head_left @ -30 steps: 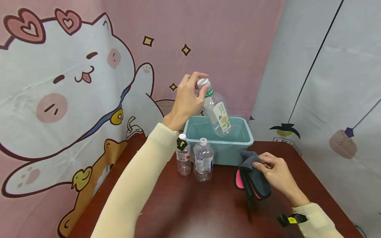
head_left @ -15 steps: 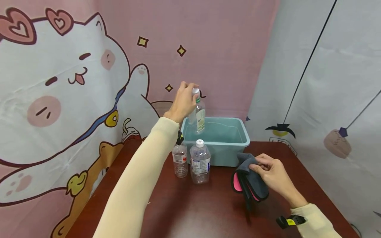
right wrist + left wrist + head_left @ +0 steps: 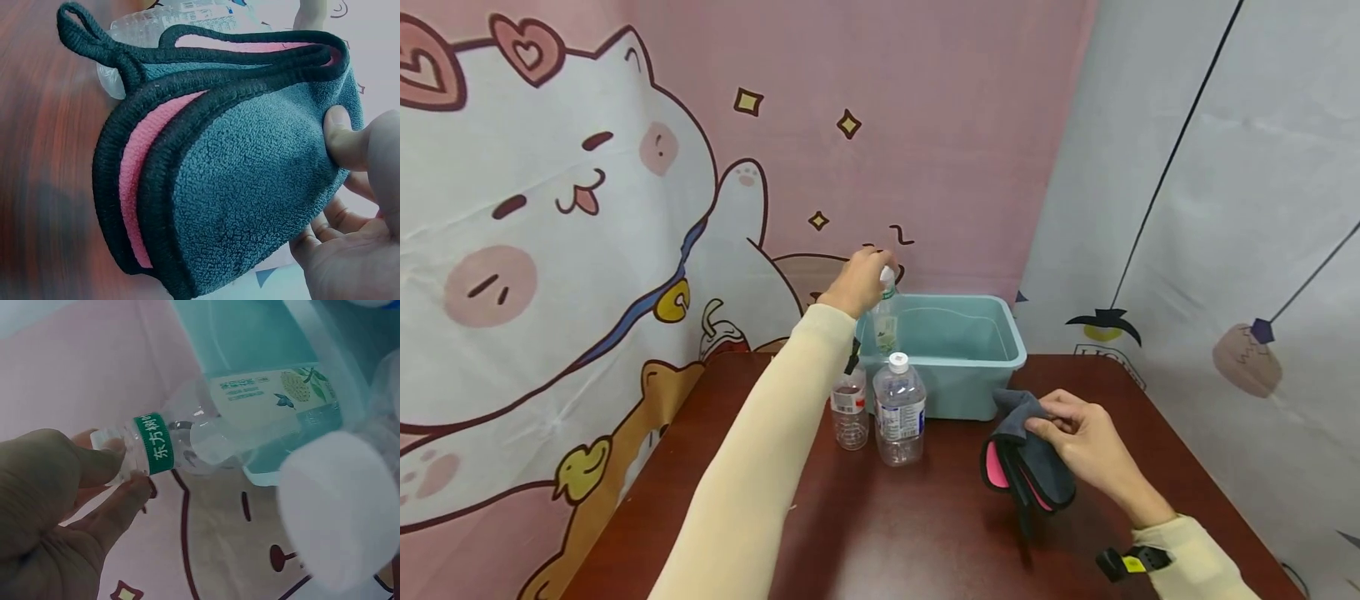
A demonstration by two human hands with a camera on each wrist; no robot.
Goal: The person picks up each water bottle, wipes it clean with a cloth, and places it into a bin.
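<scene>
My left hand (image 3: 856, 283) pinches the white cap of a clear plastic bottle (image 3: 206, 434) with a green neck band and a pale label. In the head view this bottle hangs upright, its lower part inside the left end of a light blue plastic bin (image 3: 958, 390). My right hand (image 3: 1086, 433) holds a folded grey cloth (image 3: 244, 175) with black edging and a pink inner side, pinched between thumb and fingers above the table. The cloth's black loop (image 3: 87, 31) shows in the right wrist view.
Two capped clear bottles stand before the bin: a wider bottle (image 3: 900, 417) and a slimmer bottle (image 3: 850, 408), whose top my left sleeve hides. The dark red table (image 3: 925, 533) meets a printed backdrop (image 3: 970, 150) behind the bin.
My left hand has moved left and down, bringing the bottle from tilted above the bin to upright at its left end. My right hand keeps the cloth in about the same place.
</scene>
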